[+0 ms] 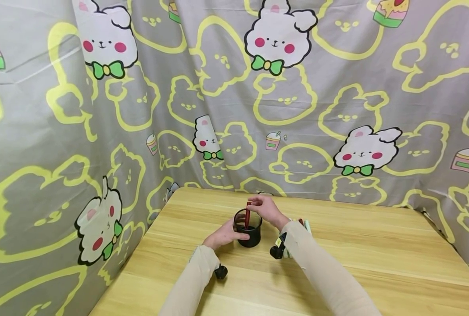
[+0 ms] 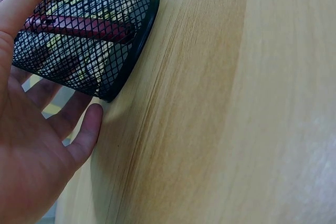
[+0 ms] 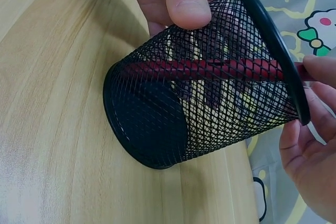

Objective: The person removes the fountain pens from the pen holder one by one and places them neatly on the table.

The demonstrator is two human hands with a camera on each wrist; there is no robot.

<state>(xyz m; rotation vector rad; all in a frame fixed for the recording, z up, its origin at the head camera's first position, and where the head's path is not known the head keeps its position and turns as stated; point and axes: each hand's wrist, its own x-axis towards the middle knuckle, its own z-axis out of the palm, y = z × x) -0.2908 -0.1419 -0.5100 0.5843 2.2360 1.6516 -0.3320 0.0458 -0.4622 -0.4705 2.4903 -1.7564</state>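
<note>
A black mesh pen cup [image 1: 252, 239] stands on the wooden table in the head view. My left hand [image 1: 223, 235] grips it from the left, thumb on the near side and fingers around the far side. In the left wrist view the little finger of this hand [image 2: 37, 150] sits low, near the cup's base rim. Through the mesh in the right wrist view shows a red pen [image 3: 210, 70], reaching down inside to near the bottom. Its top end is pinched between thumb and fingers of my right hand [image 1: 267, 210], right above the cup's rim.
Several pens or markers [image 1: 307, 226] lie on the table [image 1: 376, 245] just beyond my right sleeve, which partly hides them. A grey curtain [image 1: 297, 166] with cartoon rabbits hangs along the table's back and left sides.
</note>
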